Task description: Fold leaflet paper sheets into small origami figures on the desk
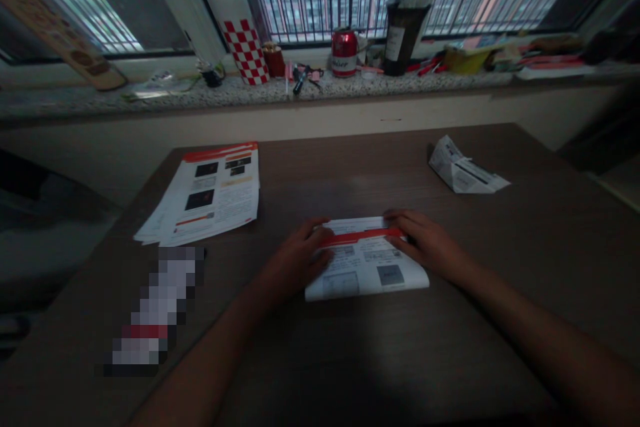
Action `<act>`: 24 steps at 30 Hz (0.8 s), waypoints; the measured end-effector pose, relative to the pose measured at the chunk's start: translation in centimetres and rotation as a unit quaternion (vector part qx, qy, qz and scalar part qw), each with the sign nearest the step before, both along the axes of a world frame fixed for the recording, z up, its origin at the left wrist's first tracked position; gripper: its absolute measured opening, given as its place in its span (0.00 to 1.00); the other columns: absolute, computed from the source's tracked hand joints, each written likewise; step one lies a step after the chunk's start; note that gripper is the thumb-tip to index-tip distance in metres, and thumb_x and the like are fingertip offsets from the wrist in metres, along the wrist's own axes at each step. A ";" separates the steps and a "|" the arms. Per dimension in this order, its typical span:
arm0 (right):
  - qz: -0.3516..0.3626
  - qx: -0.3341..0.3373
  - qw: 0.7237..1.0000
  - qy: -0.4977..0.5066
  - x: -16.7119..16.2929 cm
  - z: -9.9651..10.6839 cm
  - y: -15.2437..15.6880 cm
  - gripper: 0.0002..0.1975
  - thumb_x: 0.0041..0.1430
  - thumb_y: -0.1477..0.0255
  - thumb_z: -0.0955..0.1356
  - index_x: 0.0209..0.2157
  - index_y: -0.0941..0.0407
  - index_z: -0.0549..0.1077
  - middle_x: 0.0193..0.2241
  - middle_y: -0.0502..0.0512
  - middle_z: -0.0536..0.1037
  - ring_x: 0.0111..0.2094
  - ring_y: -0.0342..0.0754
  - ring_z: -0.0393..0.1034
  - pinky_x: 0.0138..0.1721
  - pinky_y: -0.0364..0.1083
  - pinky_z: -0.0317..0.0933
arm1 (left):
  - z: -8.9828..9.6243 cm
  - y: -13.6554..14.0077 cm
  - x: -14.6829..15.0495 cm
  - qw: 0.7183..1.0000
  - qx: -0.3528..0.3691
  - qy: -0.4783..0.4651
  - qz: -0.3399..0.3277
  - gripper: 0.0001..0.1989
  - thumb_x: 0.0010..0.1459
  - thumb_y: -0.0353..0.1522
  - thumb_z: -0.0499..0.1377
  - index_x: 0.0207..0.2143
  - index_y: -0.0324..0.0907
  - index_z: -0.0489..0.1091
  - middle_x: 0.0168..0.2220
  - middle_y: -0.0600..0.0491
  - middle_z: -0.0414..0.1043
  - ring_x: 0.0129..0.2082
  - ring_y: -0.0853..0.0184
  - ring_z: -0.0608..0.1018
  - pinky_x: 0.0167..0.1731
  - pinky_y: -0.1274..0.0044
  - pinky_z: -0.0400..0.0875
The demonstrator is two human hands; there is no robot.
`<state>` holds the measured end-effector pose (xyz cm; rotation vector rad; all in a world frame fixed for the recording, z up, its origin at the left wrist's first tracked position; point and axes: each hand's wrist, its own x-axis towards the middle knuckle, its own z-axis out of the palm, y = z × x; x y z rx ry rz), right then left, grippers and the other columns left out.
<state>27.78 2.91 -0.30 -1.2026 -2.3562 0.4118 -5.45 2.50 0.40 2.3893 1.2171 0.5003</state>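
A folded sheet of printed paper (pixel 367 265) with a red band lies on the table in front of me. Its near edge looks like a soft, rounded fold. My left hand (pixel 300 253) is at the paper's left side, with the fingers curled over that edge. At the far right corner is my right hand (pixel 425 243), its fingers and thumb closed about the paper's edge. Both hands touch the sheet; the left fingertips are slightly blurred.
A stack of printed sheets (pixel 225 190) lies at the table's (pixel 340 173) far left. Nearer is a pixelated long object (pixel 157 310). A folded paper shape (pixel 463 170) stands far right. The windowsill holds a checkered bottle (pixel 245 47), a red can (pixel 344 53) and a dark cup (pixel 403 37).
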 end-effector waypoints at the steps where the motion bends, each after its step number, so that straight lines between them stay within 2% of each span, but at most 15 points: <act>1: -0.002 0.002 1.000 0.005 0.0 -0.1 0.1 0.10 0.74 0.65 0.65 0.49 0.53 0.74 0.55 0.63 0.78 0.56 0.58 0.74 0.58 0.60 0.69 | -0.1 0.1 0.0 1.000 0.005 0.009 0.003 0.18 0.70 0.35 0.58 0.60 0.44 0.69 0.67 0.43 0.65 0.65 0.53 0.71 0.64 0.59 0.70; 4: -0.007 0.015 1.000 0.016 0.0 -0.6 0.4 0.08 0.73 0.67 0.66 0.49 0.53 0.74 0.52 0.63 0.78 0.54 0.58 0.74 0.56 0.60 0.69 | -0.3 0.3 0.0 1.000 0.005 0.025 0.010 0.23 0.70 0.35 0.59 0.65 0.45 0.65 0.67 0.44 0.66 0.66 0.54 0.70 0.65 0.59 0.68; 9: -0.014 0.022 1.000 0.017 0.0 -1.1 0.6 0.07 0.70 0.68 0.69 0.47 0.54 0.74 0.52 0.64 0.77 0.53 0.60 0.73 0.54 0.60 0.68 | -0.2 0.5 0.0 0.999 0.020 0.024 0.008 0.18 0.69 0.33 0.60 0.61 0.45 0.70 0.63 0.46 0.69 0.63 0.56 0.72 0.64 0.62 0.69; 16: -0.024 -0.029 0.999 0.023 -0.1 -0.4 1.4 0.13 0.68 0.70 0.70 0.54 0.54 0.73 0.50 0.62 0.75 0.51 0.57 0.73 0.53 0.56 0.68 | 0.4 1.0 0.5 0.999 0.025 0.037 0.011 0.13 0.69 0.32 0.60 0.54 0.43 0.75 0.59 0.45 0.71 0.59 0.55 0.75 0.60 0.62 0.71; 24: -0.026 -0.100 0.994 -0.019 0.0 0.8 3.5 0.14 0.59 0.75 0.75 0.47 0.56 0.75 0.45 0.58 0.73 0.39 0.50 0.72 0.41 0.48 0.66 | 1.8 2.1 1.0 0.997 -0.043 0.049 0.034 0.19 0.64 0.33 0.63 0.57 0.45 0.72 0.58 0.46 0.70 0.56 0.55 0.76 0.58 0.65 0.71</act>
